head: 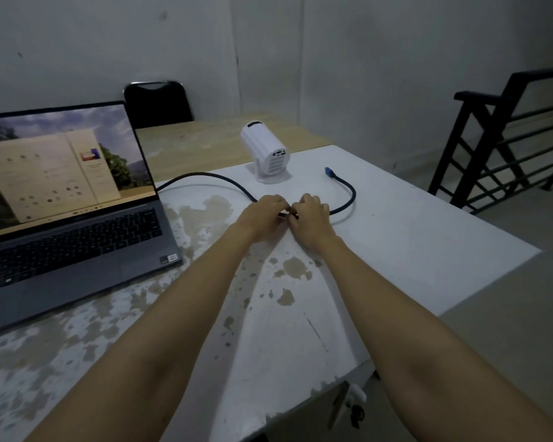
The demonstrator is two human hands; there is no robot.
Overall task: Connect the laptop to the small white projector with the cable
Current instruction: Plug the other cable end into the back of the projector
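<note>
With the fingers of our left hand [264, 215] and right hand [310, 215] pinching the cable [348, 199] mid-run, its blue plug [329, 172] lies loose beyond them beside the projector [266, 151]; tugging could drag it off the bench [412, 244].

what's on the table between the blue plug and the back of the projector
Nothing. In the head view the stretch of white table between the blue plug and the projector is bare; the plug lies loose, not yet connected.
</note>
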